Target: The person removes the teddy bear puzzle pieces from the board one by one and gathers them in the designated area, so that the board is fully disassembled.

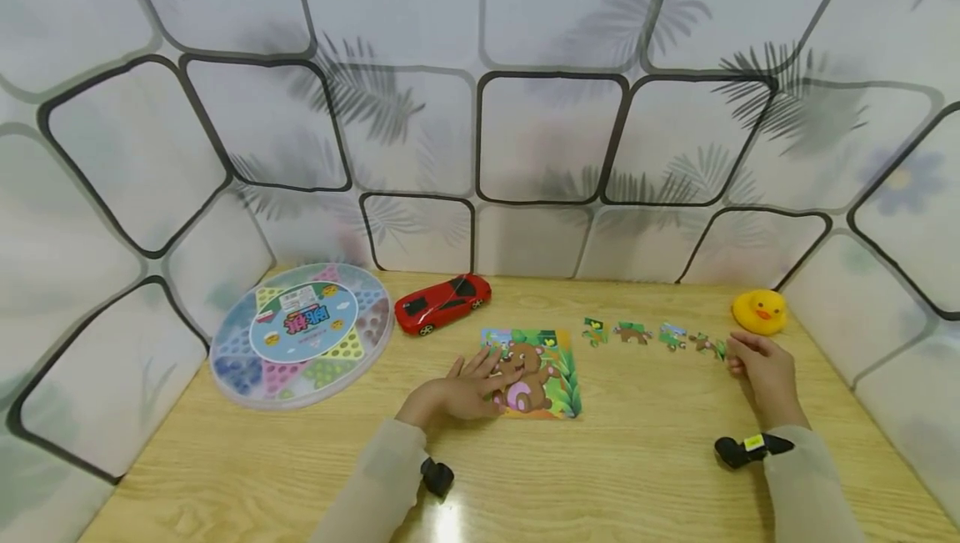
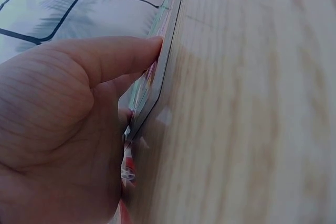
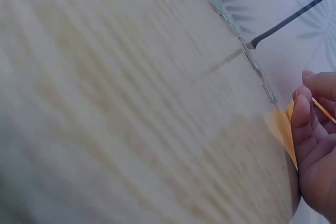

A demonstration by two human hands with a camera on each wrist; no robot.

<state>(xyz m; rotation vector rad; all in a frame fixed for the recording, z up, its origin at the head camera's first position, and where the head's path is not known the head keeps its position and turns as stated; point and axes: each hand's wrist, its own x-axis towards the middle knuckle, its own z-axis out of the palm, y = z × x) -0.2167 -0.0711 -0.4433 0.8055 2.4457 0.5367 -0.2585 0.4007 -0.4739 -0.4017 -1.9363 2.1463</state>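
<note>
My left hand (image 1: 471,389) rests with spread fingers on a square bear puzzle (image 1: 558,384), covering part of its left side. In the left wrist view, the thumb (image 2: 128,56) lies over the near edge of the puzzle board (image 2: 167,51). Over on the right, my right hand (image 1: 768,372) is beside the last of several loose puzzle pieces (image 1: 632,333) set out in a row. The right wrist view shows its fingers (image 3: 302,114) loosely bent, with nothing visible in them, a small gap away from the row's end (image 3: 270,95).
A yellow rubber duck (image 1: 759,312) sits just behind my right hand. A red toy car (image 1: 442,304) stands behind the puzzle, left of centre. The round board-game box (image 1: 303,334) lies at the left. A patterned curtain (image 1: 551,138) rises behind the wooden table (image 1: 637,468).
</note>
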